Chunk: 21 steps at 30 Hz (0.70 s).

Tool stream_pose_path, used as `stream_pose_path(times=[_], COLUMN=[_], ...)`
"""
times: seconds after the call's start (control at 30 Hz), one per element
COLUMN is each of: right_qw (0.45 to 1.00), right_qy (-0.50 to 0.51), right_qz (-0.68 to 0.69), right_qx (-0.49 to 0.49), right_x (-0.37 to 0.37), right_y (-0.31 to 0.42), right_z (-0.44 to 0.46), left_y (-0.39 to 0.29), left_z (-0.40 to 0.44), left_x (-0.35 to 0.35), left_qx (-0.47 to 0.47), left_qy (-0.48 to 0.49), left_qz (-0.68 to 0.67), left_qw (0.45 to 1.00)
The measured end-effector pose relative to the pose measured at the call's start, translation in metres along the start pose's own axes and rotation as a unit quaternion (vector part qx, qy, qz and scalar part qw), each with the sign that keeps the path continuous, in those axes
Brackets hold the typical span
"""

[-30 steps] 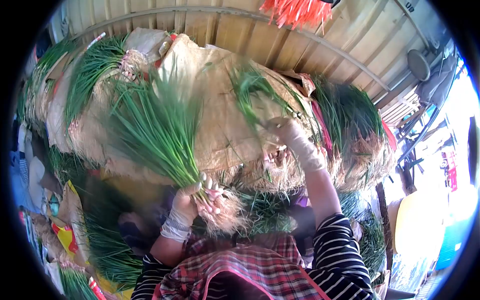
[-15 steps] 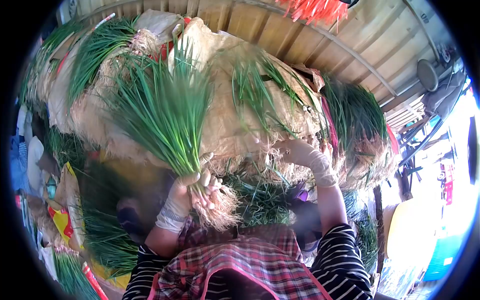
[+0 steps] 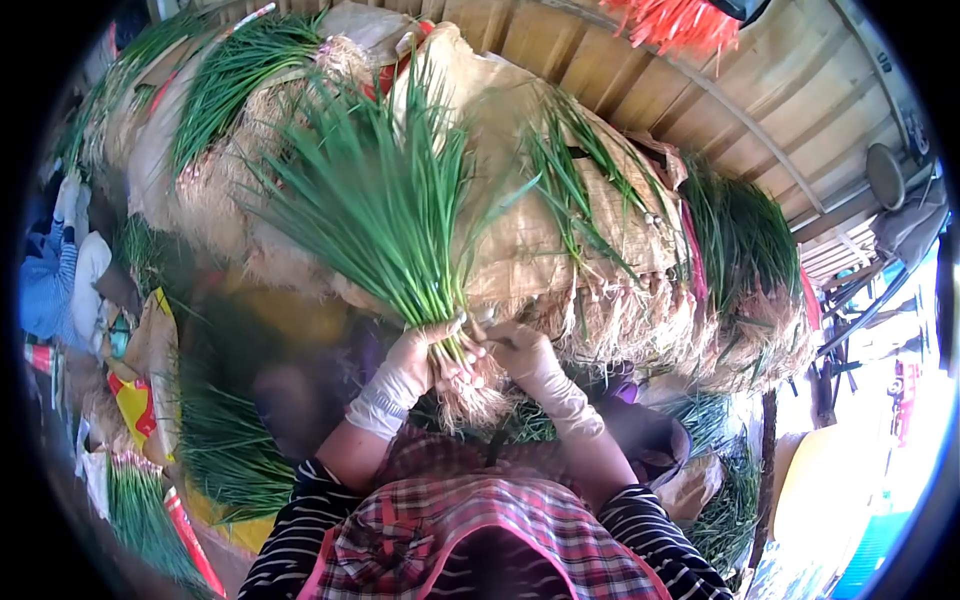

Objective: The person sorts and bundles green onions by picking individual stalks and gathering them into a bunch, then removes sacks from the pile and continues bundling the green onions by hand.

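A large bunch of spring onions (image 3: 415,265), with long green leaves, pinkish-white bases and pale hairy roots, fans upward in front of me. My left hand (image 3: 412,362), in a pale glove, is wrapped round it just above the roots. From the other side my right hand (image 3: 522,352), also gloved, meets the bunch, its fingers closed at the bases against the stalks. Exactly which stalks those fingers grip is partly hidden. Beyond the hands, a few loose spring onions (image 3: 565,190) lie on a tan woven sack (image 3: 510,240).
More spring onions (image 3: 740,230) are heaped at the right, and others (image 3: 240,85) at the upper left. Leaves (image 3: 235,455) lie low on my left. A corrugated wall (image 3: 640,90) stands behind, with red plastic strands (image 3: 675,25) hanging above. A yellow object (image 3: 825,490) stands at right.
My right hand has moved left from the loose stalks on the sack to the bunch's base. My left hand still holds the bunch. The whole view has shifted slightly.
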State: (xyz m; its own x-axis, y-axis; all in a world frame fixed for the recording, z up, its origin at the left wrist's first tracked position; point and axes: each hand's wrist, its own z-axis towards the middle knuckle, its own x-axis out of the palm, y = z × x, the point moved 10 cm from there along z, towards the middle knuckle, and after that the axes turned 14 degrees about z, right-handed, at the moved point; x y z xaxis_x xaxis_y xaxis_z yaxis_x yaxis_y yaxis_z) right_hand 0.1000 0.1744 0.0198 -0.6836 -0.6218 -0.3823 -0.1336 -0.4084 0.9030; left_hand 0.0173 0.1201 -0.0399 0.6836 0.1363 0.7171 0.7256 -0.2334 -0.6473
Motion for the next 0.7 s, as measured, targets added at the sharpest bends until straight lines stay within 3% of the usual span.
stream_pose_path(times=[0.07, 0.13, 0.23, 0.27, 0.33, 0.37, 0.4, 0.47, 0.5, 0.53, 0.63, 0.67, 0.7], right_qw=[0.946, 0.946, 0.949, 0.911, 0.947, 0.993, 0.995, 0.993, 0.975, 0.906, 0.827, 0.841, 0.883], right_qy=[-0.047, -0.037, 0.020, 0.064, 0.033, -0.063, -0.081, -0.114, -0.089, -0.063, 0.101, 0.133, 0.133], right_qz=[0.168, 0.241, 0.298, 0.335, 0.281, 0.095, 0.058, -0.021, 0.203, 0.418, 0.542, 0.487, 0.425], right_qx=[0.275, 0.216, 0.102, 0.231, 0.152, 0.007, 0.017, 0.026, 0.005, -0.003, 0.109, 0.193, 0.148], right_x=[-0.013, -0.012, 0.029, 0.042, 0.038, 0.010, 0.001, -0.024, -0.017, -0.009, 0.038, 0.050, 0.050], right_y=[-0.042, -0.044, -0.039, -0.038, -0.037, -0.008, -0.028, -0.055, -0.049, -0.041, -0.003, -0.009, -0.015], right_z=[-0.003, 0.020, 0.049, 0.041, 0.044, 0.054, 0.053, 0.060, 0.059, 0.058, 0.050, 0.036, 0.034], left_y=[-0.002, 0.000, -0.015, -0.018, -0.021, -0.015, -0.022, -0.028, -0.028, -0.025, -0.022, -0.022, -0.023], left_z=[-0.003, -0.005, -0.010, -0.013, -0.017, -0.015, -0.023, -0.028, -0.025, -0.026, -0.026, -0.026, -0.026], left_x=[0.005, -0.002, 0.021, 0.020, 0.016, 0.017, 0.042, 0.039, 0.039, 0.035, 0.031, 0.029, 0.027], left_qx=[-0.010, -0.013, 0.027, 0.028, 0.031, 0.020, 0.012, 0.043, 0.055, 0.031, 0.013, 0.019, 0.027], left_qy=[0.008, -0.016, 0.035, 0.025, 0.007, 0.046, 0.125, 0.057, 0.077, 0.068, 0.046, 0.033, 0.019], left_qz=[-0.022, -0.016, -0.036, -0.032, -0.026, -0.065, -0.141, -0.141, -0.156, -0.158, -0.151, -0.148, -0.148], left_qw=[1.000, 1.000, 0.998, 0.999, 0.999, 0.997, 0.982, 0.987, 0.983, 0.985, 0.987, 0.988, 0.988])
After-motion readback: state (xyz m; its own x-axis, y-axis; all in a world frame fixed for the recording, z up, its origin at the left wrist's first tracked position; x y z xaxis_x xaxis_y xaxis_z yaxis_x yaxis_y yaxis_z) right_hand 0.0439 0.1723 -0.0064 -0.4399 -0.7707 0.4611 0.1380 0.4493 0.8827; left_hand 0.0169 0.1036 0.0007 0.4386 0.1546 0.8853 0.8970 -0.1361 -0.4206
